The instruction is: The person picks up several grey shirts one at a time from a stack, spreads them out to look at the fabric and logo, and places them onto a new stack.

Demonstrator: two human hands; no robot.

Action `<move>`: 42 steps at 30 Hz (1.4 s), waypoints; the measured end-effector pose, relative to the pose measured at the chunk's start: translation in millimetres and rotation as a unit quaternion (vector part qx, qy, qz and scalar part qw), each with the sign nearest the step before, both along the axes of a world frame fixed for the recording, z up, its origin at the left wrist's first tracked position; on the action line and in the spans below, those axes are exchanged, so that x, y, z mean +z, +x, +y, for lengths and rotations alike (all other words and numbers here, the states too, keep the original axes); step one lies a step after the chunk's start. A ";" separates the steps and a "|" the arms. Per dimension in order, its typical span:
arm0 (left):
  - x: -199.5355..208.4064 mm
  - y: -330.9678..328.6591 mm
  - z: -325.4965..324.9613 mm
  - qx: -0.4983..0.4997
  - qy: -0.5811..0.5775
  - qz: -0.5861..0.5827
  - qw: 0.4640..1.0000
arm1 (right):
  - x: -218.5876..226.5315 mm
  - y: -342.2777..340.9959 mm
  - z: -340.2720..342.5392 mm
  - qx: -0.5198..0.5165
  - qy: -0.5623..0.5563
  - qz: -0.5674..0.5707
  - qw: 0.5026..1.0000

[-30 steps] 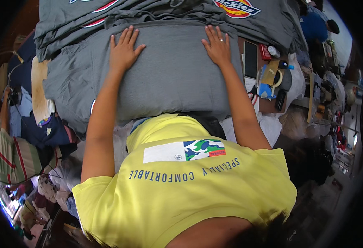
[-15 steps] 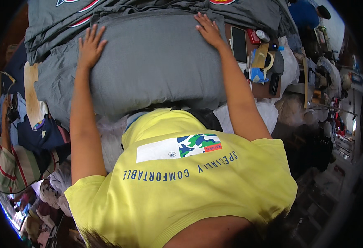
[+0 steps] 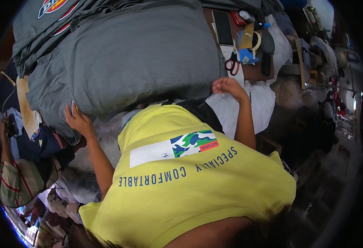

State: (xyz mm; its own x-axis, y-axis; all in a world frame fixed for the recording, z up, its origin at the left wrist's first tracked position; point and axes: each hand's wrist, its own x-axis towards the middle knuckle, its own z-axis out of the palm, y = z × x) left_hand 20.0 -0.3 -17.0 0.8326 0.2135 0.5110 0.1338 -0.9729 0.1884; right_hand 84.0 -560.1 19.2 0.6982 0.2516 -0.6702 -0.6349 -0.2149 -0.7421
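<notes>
A dark grey T-shirt (image 3: 144, 53) is spread smooth over the work surface in front of me, its near edge hanging toward my lap. My left hand (image 3: 80, 122) is at the shirt's near left edge, fingers bent around a small thing with a pale rim and a touch of orange; its kind cannot be made out. My right hand (image 3: 231, 88) hovers by the near right corner, off the cloth. Its fingers are curled together and nothing shows in them. Scissors (image 3: 232, 66) with red and black handles lie just beyond it.
More grey shirts with a printed patch (image 3: 51, 7) are heaped at the far left. On the brown board (image 3: 253, 73) at the right lie a phone (image 3: 222, 28), a tape roll (image 3: 256, 40) and small items. White plastic (image 3: 260, 105) hangs below. Another person's striped sleeve (image 3: 22, 182) is at the left.
Both hands have lifted off the shirt's far part and come back toward me, the left to the near left edge, the right past the near right corner. The scissors have come into sight.
</notes>
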 end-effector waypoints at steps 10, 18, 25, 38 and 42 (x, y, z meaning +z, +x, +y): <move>-115.4 -81.8 -48.4 0.018 -0.550 0.203 0.810 | -139.7 -53.1 9.8 0.019 -0.112 0.003 0.994; -107.7 -116.2 -20.2 0.144 -0.666 0.163 0.714 | -134.2 -76.6 -7.1 -0.146 -0.084 0.093 0.981; -68.6 -138.2 -31.9 0.126 -0.739 0.120 0.651 | -140.3 -100.0 -15.7 -0.160 0.027 0.046 0.986; -37.5 -158.8 -26.8 0.109 -0.731 0.038 0.673 | -98.4 -97.4 -18.6 -0.171 0.013 0.023 0.985; 38.5 -114.9 -40.1 0.044 -0.695 -0.013 0.717 | -30.9 -79.7 3.7 -0.200 0.073 -0.102 0.972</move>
State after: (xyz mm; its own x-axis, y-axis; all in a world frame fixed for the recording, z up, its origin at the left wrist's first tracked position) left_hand -94.8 -40.4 21.5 0.7784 0.5834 -0.2319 0.1620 0.1702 0.9720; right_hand 4.3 -556.4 -11.8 0.8746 0.0153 -0.4845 -0.4819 0.1357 -0.8656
